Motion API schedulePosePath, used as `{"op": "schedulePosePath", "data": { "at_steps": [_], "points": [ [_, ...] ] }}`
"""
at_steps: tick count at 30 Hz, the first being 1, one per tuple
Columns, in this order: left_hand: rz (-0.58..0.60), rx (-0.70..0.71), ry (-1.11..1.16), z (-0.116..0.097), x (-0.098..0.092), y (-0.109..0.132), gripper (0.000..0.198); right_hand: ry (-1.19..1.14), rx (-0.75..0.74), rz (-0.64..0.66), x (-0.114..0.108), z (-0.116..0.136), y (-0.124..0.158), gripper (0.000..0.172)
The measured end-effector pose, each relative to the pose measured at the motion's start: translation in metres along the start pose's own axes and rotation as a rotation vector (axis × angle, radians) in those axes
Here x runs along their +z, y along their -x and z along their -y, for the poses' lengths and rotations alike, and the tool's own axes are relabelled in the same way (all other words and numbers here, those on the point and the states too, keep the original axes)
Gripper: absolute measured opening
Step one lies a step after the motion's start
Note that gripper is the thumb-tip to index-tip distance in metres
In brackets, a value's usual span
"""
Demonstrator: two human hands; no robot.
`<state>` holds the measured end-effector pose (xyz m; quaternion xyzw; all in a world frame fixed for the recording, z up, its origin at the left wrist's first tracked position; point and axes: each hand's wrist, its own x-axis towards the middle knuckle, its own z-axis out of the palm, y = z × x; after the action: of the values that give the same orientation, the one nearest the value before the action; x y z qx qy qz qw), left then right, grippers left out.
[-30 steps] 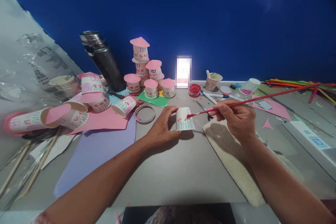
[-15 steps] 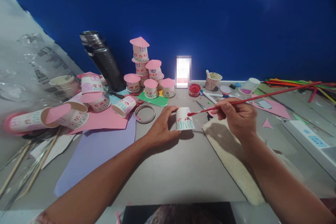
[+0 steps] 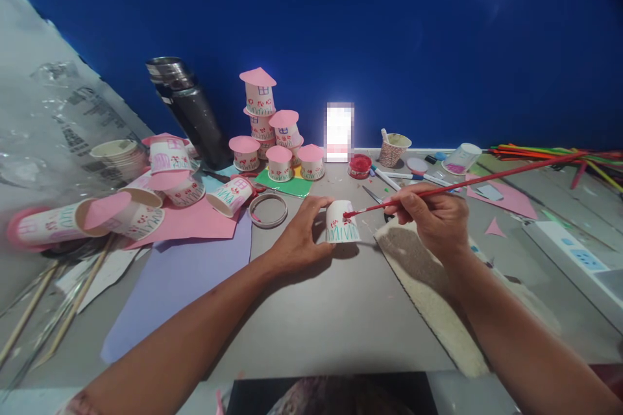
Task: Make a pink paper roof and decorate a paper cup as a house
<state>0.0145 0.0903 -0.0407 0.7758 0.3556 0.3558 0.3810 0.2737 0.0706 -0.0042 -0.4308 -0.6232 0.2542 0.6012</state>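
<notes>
My left hand (image 3: 302, 231) grips a white paper cup (image 3: 339, 222) by its left side, thumb low and fingers near the top. The cup stands upside down on the table, with green strokes like grass and red dabs on its wall. Between the fingers and thumb of my right hand (image 3: 431, 217) is a long red paintbrush (image 3: 487, 179). Its red-loaded tip meets, or comes very close to, the cup's front. Behind the cup sits a small tub of red paint (image 3: 360, 166).
Decorated cups with pink paper cones (image 3: 259, 94) stand stacked at the back, beside a dark thermos (image 3: 195, 117). A tape roll (image 3: 268, 210), purple paper (image 3: 178, 295) and pink paper (image 3: 195, 224) lie left. At right are a beige cloth (image 3: 428, 285), scissors (image 3: 372, 194) and a power strip (image 3: 574, 259).
The brush tip has moved slightly left and down across the cup's front, and my right hand has shifted left with it. My left hand still holds the cup in the same place.
</notes>
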Motion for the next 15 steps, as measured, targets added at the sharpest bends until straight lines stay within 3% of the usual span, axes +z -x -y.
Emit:
{"op": "schedulePosePath", "data": {
  "at_steps": [9, 15],
  "points": [
    [-0.002, -0.025, 0.004, 0.0005, -0.0019, -0.0022, 0.071, -0.028, 0.008, -0.045, -0.0040, 0.0016, -0.0023, 0.022],
    [-0.020, -0.092, 0.203, 0.0059, -0.0024, -0.0033, 0.073, -0.102, 0.034, -0.108, -0.0057, 0.0035, -0.0065, 0.031]
  ]
}}
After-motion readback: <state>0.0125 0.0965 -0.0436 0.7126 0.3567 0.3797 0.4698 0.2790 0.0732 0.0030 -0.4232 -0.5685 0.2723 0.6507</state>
